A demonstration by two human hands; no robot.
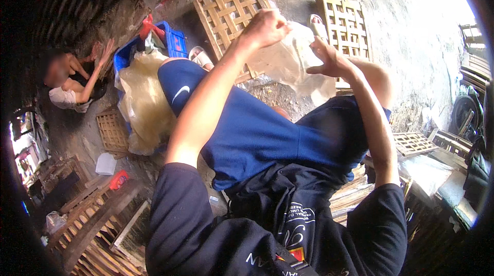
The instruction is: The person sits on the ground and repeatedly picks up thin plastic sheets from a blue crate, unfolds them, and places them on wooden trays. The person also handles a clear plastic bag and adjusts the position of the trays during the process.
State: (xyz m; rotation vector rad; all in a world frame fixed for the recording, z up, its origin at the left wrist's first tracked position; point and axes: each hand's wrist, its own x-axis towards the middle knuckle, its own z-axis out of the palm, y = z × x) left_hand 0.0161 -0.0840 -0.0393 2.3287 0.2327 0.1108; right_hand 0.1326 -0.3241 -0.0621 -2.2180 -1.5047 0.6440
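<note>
The thin pale sheet (293,65) hangs in front of me over my knees, held up between both hands above the gritty floor (406,55). My left hand (265,28) is fisted on its upper edge, fingers curled tight into the film. My right hand (325,60) pinches the right edge, thumb against fingers, though glare makes that grip hard to read. To handle it well I judge I should keep the pull even so it doesn't tear. Bamboo lattice trays (229,11) lie beyond it, and a blue crate (172,39) with crumpled yellowish sheets (144,103) sits at my left.
</note>
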